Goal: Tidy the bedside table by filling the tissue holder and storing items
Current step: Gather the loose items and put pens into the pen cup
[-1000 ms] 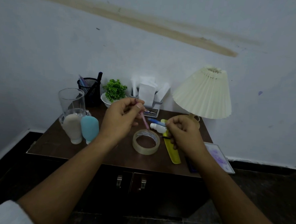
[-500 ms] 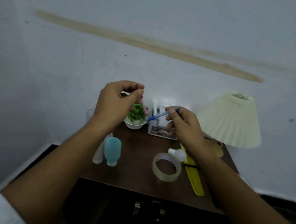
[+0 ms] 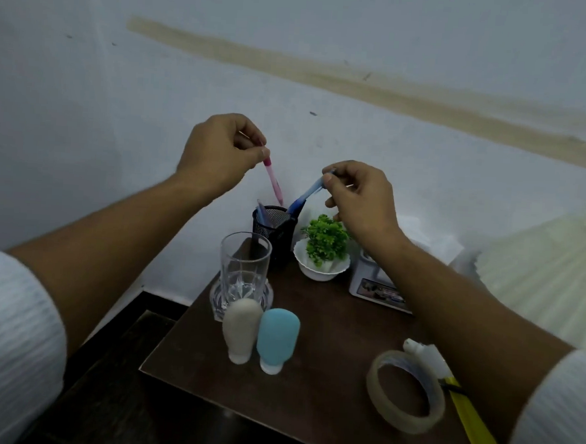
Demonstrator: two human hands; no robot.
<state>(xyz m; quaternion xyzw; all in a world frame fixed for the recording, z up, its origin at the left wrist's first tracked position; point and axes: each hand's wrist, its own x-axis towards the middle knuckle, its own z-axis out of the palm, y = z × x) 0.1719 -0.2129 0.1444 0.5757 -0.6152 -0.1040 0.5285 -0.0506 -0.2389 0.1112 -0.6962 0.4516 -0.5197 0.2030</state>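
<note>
In the head view, the left hand (image 3: 220, 154) is pinching the top end of a pink pen (image 3: 273, 179) between thumb and fingertips, fingers closed tight on it, and the pen is slanting down toward five o'clock with its tip at the rim of the black mesh pen holder (image 3: 275, 229). The right hand (image 3: 360, 198) is pinching a blue pen (image 3: 307, 197) the same way, fingers closed around its upper end, and that pen is angling down toward seven o'clock into the holder's right side. The holder is standing at the back of the dark wooden bedside table (image 3: 323, 371), against the wall. At the holder's three o'clock a small green plant (image 3: 325, 239) is sitting in a white bowl-shaped pot (image 3: 319, 269), and further toward three o'clock the tissue holder (image 3: 376, 288) is showing partly behind the right forearm, with white tissue (image 3: 434, 244) rising out of it. At the pen holder's seven o'clock a clear drinking glass (image 3: 244, 270) is standing upright, and just in front of it a beige squeeze bottle (image 3: 242, 332) and a blue squeeze bottle (image 3: 277, 339) are standing cap-down, touching each other. A roll of clear tape (image 3: 406, 391) is lying flat near the table's front right, beside a small white bottle (image 3: 420, 353) and a yellow comb (image 3: 474, 432). A pleated cream lampshade (image 3: 548, 282) is filling the right edge.
</note>
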